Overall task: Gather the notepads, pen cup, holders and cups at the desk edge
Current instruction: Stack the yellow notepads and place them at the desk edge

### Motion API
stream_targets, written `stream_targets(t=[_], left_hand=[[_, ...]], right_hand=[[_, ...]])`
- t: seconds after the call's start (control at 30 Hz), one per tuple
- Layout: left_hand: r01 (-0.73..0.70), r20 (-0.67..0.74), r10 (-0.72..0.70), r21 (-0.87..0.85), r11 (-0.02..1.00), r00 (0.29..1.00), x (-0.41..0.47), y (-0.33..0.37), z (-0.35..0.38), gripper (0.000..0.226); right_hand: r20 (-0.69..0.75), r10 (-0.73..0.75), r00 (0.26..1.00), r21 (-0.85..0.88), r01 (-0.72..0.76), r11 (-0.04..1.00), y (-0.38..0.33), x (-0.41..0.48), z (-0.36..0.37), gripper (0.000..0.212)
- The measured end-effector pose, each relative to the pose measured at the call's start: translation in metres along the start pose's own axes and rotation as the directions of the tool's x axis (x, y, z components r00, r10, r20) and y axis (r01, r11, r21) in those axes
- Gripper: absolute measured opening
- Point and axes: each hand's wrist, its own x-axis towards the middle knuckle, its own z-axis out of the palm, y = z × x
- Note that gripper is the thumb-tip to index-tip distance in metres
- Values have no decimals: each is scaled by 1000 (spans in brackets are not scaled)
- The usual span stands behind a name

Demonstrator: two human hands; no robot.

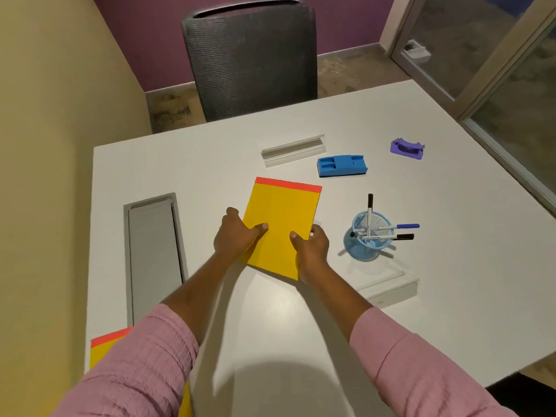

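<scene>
A yellow notepad (282,218) with a red top strip is at the middle of the white desk (210,164). My left hand (234,233) grips its near left edge and my right hand (311,248) grips its near right corner. A second yellow notepad (103,350) lies at the near left desk edge, partly hidden by my left sleeve. A blue mesh pen cup (365,245) with three markers stands to the right. Farther back are a blue holder (341,166), a purple holder (407,149) and a clear holder (293,150). Another clear holder (391,288) lies near right.
A grey cable hatch (153,254) is set into the desk at the left. A dark mesh office chair (251,58) stands behind the far edge. A yellow wall runs along the left and a glass partition along the right.
</scene>
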Motion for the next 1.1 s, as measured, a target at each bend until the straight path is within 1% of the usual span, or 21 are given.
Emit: stream_targets(t=[0.1,0.23,0.33,0.43,0.5,0.57,0.6,0.67,0.73,0.9,1.1], left_hand=[[14,-30,-15,-28,1000,999,-18,-16,-22,87],[58,-66,-66,-113,992,996,-46,-47,-52,67],[86,-159,-111,-152,985,981,-71,-67,-76,58],[114,-245,-145,-136,984,959,-98,-88,-97,52],[151,-275,-181,-128,980,944,-116,-104,-108,53],[189,-288,-227,-152,970,931,-133,-121,-116,55],[203,-291,-245,-165,965,925,-142,-130,-120,55],[229,-302,-275,-179,957,913,-158,-147,-126,57],[263,-316,-310,-183,947,896,-173,-163,-132,58],[333,-326,-360,-137,933,874,-204,-198,-136,58],[389,-322,-418,-152,909,850,-231,-229,-129,63]], right_hand=[[89,9,996,2,-10,1000,-1,-19,4,25],[193,42,980,-27,-37,999,-1,-43,18,24],[258,47,965,-62,-32,998,2,-66,33,28],[334,40,942,-88,-11,996,9,-91,49,23],[374,12,927,-114,33,993,15,-110,61,19],[404,0,915,-119,53,991,25,-128,72,10],[419,2,908,-133,59,989,30,-136,77,11],[447,28,894,-187,62,980,43,-153,86,27],[478,29,878,-228,92,969,55,-169,92,33],[547,0,837,-295,193,936,81,-200,100,35],[637,-17,770,-356,313,880,109,-219,99,35]])
